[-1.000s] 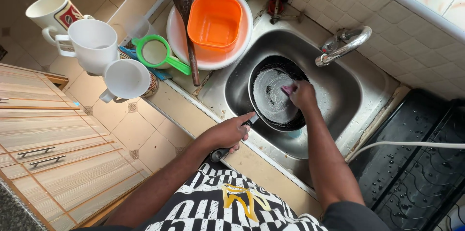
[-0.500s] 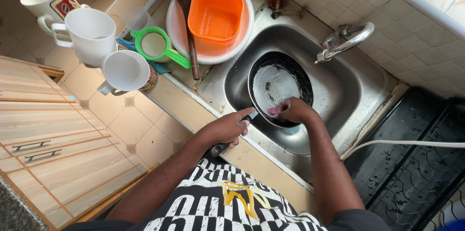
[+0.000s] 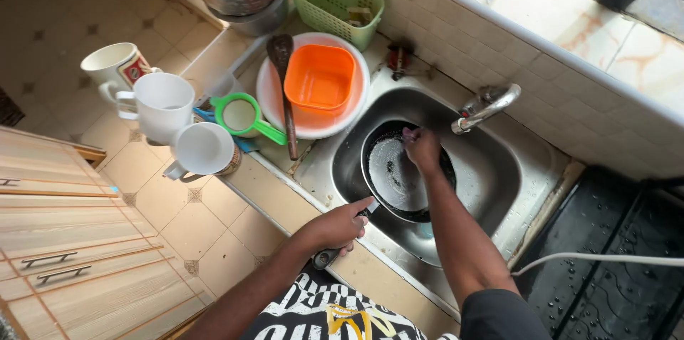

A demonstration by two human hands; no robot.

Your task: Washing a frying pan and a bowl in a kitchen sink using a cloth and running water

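The sink (image 3: 499, 190) is sitting at the desk's far edge, under the tap (image 3: 488, 103). The pan (image 3: 399, 183) is lying tilted inside it, soapy across its base. The left hand (image 3: 340, 226) is gripping the pan handle (image 3: 335, 251) at the sink's near rim, grip pressed closed around it. The right hand (image 3: 422, 149) is pressing into the pan's far side, fingers bunched; what they are pinching cannot be told. Risk: suds on the handle could let the pan slip and knock the sink.
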